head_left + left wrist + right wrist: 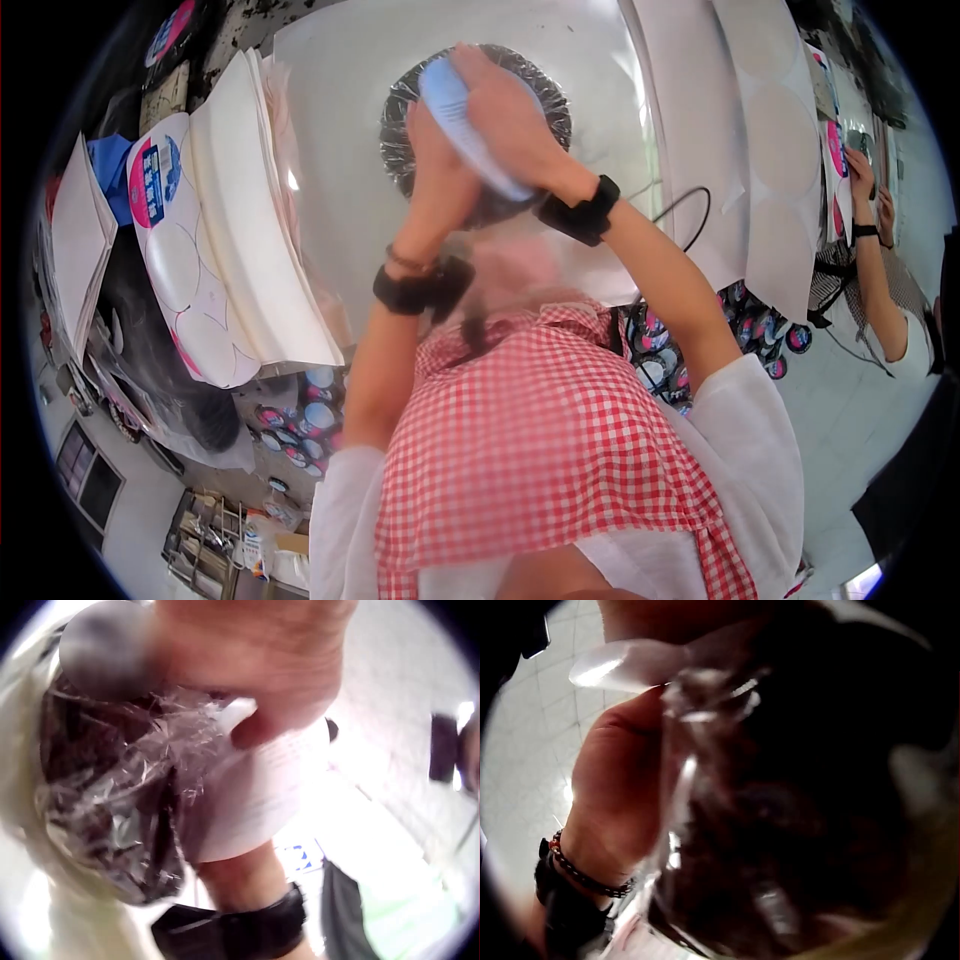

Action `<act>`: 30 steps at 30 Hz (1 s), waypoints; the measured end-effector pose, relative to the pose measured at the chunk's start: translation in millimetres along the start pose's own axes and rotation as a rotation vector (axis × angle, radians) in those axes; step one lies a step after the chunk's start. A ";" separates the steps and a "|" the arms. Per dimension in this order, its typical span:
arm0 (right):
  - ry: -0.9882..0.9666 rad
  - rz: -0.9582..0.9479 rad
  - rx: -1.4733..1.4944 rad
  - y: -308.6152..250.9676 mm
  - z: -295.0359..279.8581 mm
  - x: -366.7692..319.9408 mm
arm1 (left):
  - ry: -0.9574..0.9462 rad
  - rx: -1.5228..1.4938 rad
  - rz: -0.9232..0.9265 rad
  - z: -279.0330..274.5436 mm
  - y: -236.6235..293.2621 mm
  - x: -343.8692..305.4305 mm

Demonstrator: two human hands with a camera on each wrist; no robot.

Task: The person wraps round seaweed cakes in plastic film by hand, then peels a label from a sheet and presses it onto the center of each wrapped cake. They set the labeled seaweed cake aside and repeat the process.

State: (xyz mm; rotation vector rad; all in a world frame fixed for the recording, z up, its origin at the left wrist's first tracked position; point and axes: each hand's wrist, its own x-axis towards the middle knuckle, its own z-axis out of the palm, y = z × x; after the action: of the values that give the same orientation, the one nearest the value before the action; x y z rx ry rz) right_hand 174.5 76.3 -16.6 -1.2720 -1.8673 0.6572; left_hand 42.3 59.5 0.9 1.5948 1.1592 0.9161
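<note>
In the head view a pale blue, rounded printed label [450, 105] is held up between my two hands over a round, dark pack [395, 130] in shiny clear film. My left hand [440, 175] is at the label's left side, partly behind it. Across its right side lies my right hand [510, 125], fingers reaching the upper edge. In the left wrist view the thumb [251, 731] is bent against the label [255, 799], beside the crinkled film of the pack [105, 802]. The label's glossy edge [619, 666] juts out between both hands in the right wrist view.
A stack of pale sheets [250, 210] stands at the left, beside printed label sheets [170, 260]. More sheets with round cutouts [785, 150] lie at the right. A black cable [705, 205] loops near my right wrist. Another person's arm [872, 270] is at far right.
</note>
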 end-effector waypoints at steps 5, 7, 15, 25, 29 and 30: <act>-0.090 -0.120 -0.282 -14.6 2.2 -0.9 | 0.387 -0.786 0.047 15.3 13.8 -3.3; -0.101 -0.167 -0.358 -27.2 5.8 -1.7 | 0.420 -0.391 0.181 4.7 -1.6 -8.1; -0.123 -0.203 -0.688 -55.3 14.2 -6.2 | 0.457 -0.611 -0.039 -30.1 -14.6 -27.0; 0.181 0.301 -0.437 14.0 -50.5 -81.8 | 0.405 0.302 -0.033 -35.9 -37.8 -46.6; 0.329 0.380 0.657 -72.8 -66.1 -38.7 | 0.045 0.221 0.070 -55.0 1.0 -31.9; 0.330 0.262 0.437 -80.4 -72.8 -37.9 | -0.062 0.207 0.048 -83.0 13.4 -23.7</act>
State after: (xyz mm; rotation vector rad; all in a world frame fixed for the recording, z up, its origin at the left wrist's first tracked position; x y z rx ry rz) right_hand 199.3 11.0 74.6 -1.2500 -1.2182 0.8770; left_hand -37.3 55.9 36.6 1.8118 1.2074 0.7914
